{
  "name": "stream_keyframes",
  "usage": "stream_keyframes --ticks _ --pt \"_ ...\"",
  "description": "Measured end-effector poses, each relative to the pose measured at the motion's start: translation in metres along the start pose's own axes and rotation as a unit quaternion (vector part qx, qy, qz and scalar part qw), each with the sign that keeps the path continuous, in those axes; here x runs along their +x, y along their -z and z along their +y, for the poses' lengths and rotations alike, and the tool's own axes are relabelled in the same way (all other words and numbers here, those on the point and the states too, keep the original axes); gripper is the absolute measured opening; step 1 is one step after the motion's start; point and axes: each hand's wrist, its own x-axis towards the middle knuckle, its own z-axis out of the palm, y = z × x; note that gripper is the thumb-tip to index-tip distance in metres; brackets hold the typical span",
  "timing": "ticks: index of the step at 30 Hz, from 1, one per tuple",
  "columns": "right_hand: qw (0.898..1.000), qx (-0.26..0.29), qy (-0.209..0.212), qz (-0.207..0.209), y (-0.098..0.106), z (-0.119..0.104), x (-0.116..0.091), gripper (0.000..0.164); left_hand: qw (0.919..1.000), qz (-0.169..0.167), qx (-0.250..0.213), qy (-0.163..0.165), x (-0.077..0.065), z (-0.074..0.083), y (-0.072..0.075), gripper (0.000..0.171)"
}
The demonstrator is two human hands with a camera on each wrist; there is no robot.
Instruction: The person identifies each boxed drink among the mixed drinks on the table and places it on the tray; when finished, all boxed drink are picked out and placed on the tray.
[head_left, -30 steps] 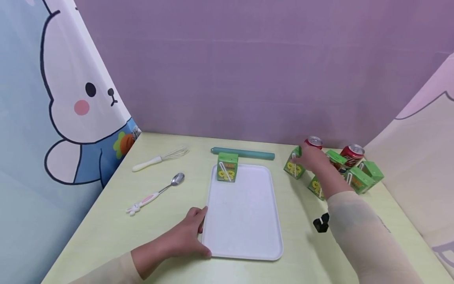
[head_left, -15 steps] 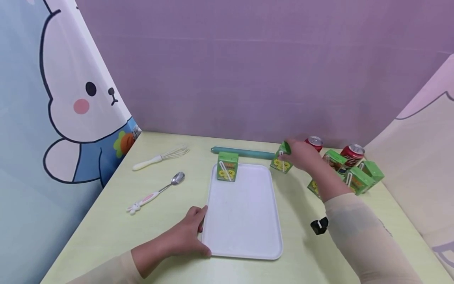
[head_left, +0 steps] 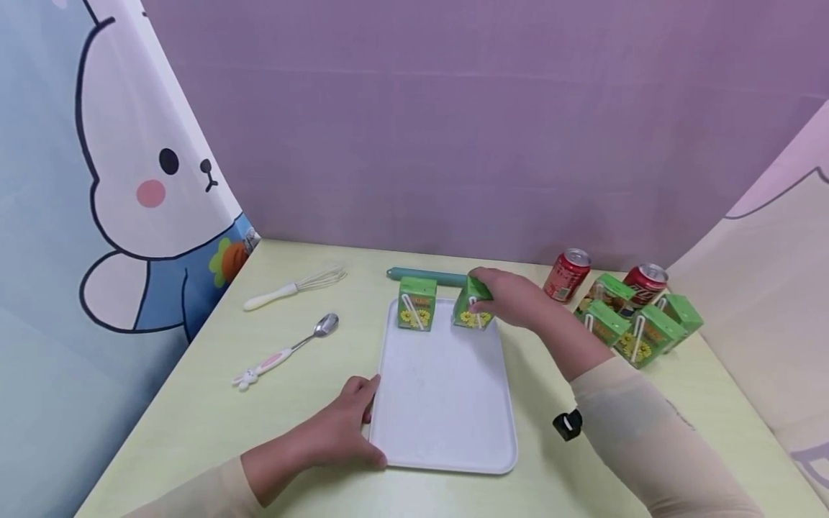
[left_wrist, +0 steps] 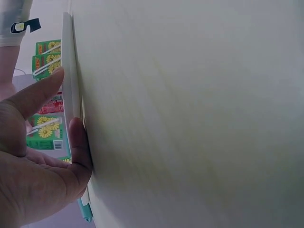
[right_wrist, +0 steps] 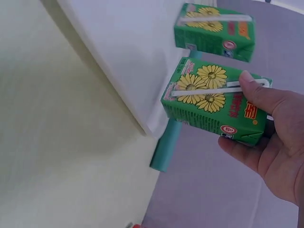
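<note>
My right hand point(head_left: 509, 298) grips a green juice box point(head_left: 471, 306) by its upper part, over the far right corner of the white tray point(head_left: 443, 388). In the right wrist view the thumb lies on the carton's point(right_wrist: 213, 97) front, near its white straw, with the fingers beneath. Another juice box point(head_left: 417, 306) stands upright at the tray's far left corner. My left hand point(head_left: 340, 428) holds the tray at its near left, thumb at the corner and a finger along the side. The left wrist view has thumb and fingers against the tray's rim point(left_wrist: 70, 90).
Several juice boxes point(head_left: 650, 334) cluster at the right with two red soda cans point(head_left: 567, 275). Behind the tray lies a teal rod point(head_left: 424, 275). A whisk point(head_left: 294, 288) and a rabbit-handled spoon point(head_left: 285, 352) lie on the left of the table.
My right hand has carried the juice box leftward from beside the cans to over the tray's far right corner. The left hand has stayed at the tray.
</note>
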Motion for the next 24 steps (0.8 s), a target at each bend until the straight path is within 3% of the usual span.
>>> stream_keyframes --ticks 7,16,24 --pt "1.000 -0.011 0.003 -0.023 -0.014 -0.004 0.005 0.065 1.0000 0.000 0.000 0.000 -0.001 0.001 0.000 0.123" --pt "1.000 -0.016 0.017 -0.014 -0.017 -0.003 0.011 0.066 1.0000 -0.001 -0.002 0.001 -0.002 0.004 0.003 0.123" --pt "1.000 -0.011 0.002 -0.023 -0.017 -0.003 0.012 0.071 1.0000 -0.002 -0.005 -0.001 -0.001 0.003 0.002 0.123"
